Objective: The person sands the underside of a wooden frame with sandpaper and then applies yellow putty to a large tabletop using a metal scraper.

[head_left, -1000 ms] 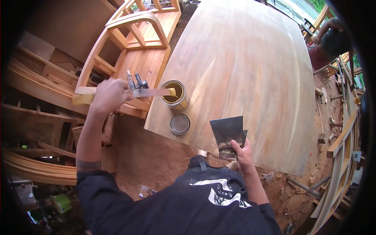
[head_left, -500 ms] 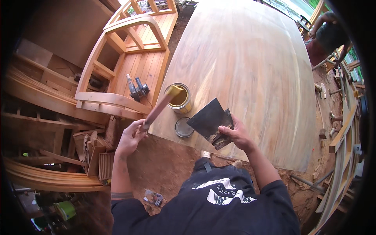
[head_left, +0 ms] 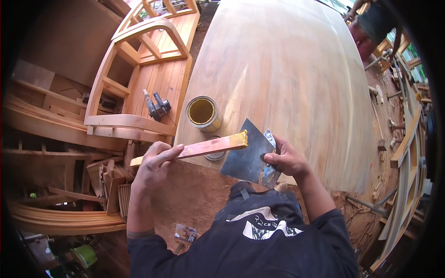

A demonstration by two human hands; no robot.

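At mid-frame we see a pinkish flat stick (head_left: 208,147), yellow paste on its right end, overlapping a tilted dark plate (head_left: 246,164).

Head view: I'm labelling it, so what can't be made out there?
All in the head view:
- Lid: partly hidden by the stick.
- Stick's grip section: covered by the left hand.
- Right hand: some fingertips hidden by the plates.
- Board: far end cut off by the upper edge.

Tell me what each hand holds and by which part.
Left hand: wooden stick, near its left end. Right hand: dark flat plate and silvery piece, by their right side.
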